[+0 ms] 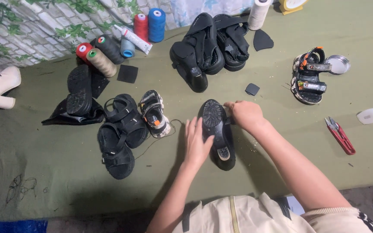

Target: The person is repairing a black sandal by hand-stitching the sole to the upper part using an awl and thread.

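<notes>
A black heeled shoe (215,118) lies sole-up on the olive green cloth (281,172) in the middle of the head view. My left hand (196,144) rests flat against its left side near the heel, fingers apart. My right hand (245,114) is at the shoe's right edge near the toe, fingers pinched on the rim of the sole. A small black patch (252,89) lies just beyond my right hand.
Black sandals (119,129) and a small patterned sandal (154,113) lie to the left. More black shoes (208,45) and thread spools (109,49) sit at the back. A child's sandal (308,75), a metal lid (338,64), red snips (340,135) and a glue tube (134,39) lie around.
</notes>
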